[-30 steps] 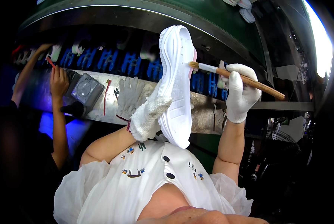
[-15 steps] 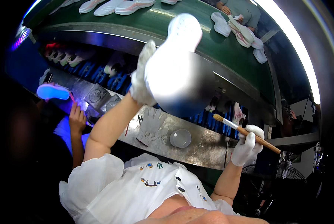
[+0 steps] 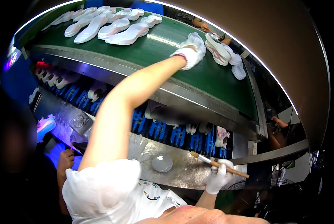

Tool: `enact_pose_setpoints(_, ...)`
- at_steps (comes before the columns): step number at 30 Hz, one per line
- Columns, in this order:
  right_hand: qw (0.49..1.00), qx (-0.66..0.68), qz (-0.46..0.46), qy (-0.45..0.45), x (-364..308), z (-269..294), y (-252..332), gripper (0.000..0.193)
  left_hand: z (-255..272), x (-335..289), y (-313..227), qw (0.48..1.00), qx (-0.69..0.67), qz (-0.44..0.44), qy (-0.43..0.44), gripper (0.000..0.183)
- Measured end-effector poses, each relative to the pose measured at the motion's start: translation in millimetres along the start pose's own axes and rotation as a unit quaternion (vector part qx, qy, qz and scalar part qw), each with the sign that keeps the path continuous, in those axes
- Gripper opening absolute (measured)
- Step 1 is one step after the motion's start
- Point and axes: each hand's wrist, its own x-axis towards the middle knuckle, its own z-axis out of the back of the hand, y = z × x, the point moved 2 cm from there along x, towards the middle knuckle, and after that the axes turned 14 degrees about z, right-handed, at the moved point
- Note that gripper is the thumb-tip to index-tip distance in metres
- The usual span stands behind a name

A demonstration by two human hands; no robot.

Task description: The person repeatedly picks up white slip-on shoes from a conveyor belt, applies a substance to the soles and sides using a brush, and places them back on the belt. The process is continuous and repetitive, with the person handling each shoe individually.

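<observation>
My left hand [image 3: 191, 55], in a white glove, reaches over the green conveyor belt [image 3: 155, 56]. Its fingers close on a white shoe sole [image 3: 196, 38], partly hidden by the glove. Right beside it on the belt lie several white and pink soles [image 3: 216, 49], some overlapping. Lower down, my gloved right hand [image 3: 220, 177] grips a paintbrush [image 3: 236, 172] by its wooden handle, the pale bristles pointing left above the metal bench. Below the brush's left side stands a clear round bowl [image 3: 162, 163].
More soles [image 3: 118, 30] lie on the belt's far left. Under the belt, shoe uppers [image 3: 222, 136] sit among blue holders [image 3: 178, 136]. Grey gloves [image 3: 137, 145] rest on the metal bench [image 3: 182, 175]. At left a co-worker's hand [image 3: 66, 158] is near a lit shoe [image 3: 45, 125].
My left hand has swung from close in front of me, where it held a white sole, out to the belt. My right hand still holds the paintbrush, and the view has shifted.
</observation>
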Motion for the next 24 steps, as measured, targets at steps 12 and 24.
enact_pose_setpoints(12, 1.000, -0.014, -0.014, -0.020, -19, 13, -2, 0.017, 51, -48, -13, 0.991, 0.044, 0.047, 0.119, 0.043)
enact_pose_setpoints(24, 0.997, 0.056, -0.041, -0.015, -4, 5, -1, 0.015, 156, -252, -8, 0.333, -0.853, 0.187, 0.355, 0.079)
